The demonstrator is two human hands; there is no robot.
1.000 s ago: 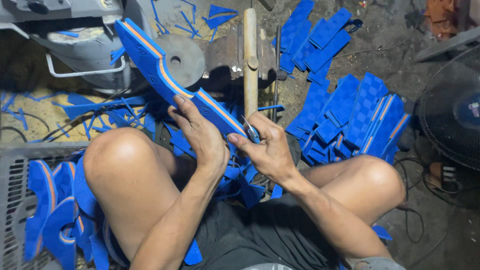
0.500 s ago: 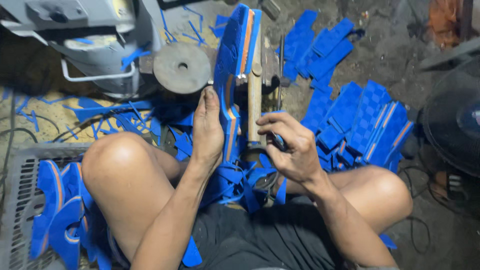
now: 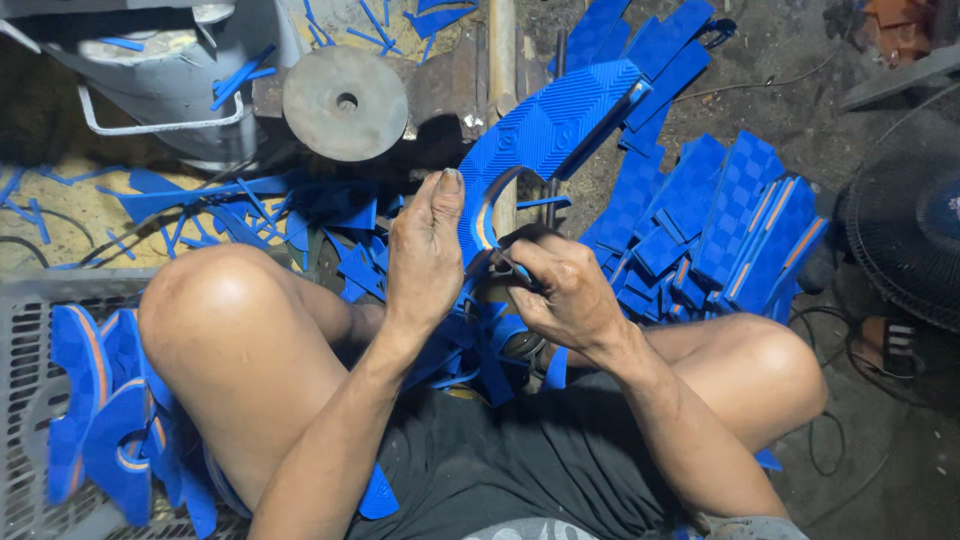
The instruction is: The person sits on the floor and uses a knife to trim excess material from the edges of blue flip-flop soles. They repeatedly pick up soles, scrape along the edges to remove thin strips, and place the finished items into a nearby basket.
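Gripping a ridged blue foam sole, both hands' fingers close tight.

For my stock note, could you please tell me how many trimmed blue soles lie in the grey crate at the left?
About 3: three blue soles overlap in the grey crate, beside the person's knee; more may be hidden beneath them or beyond the frame edge.
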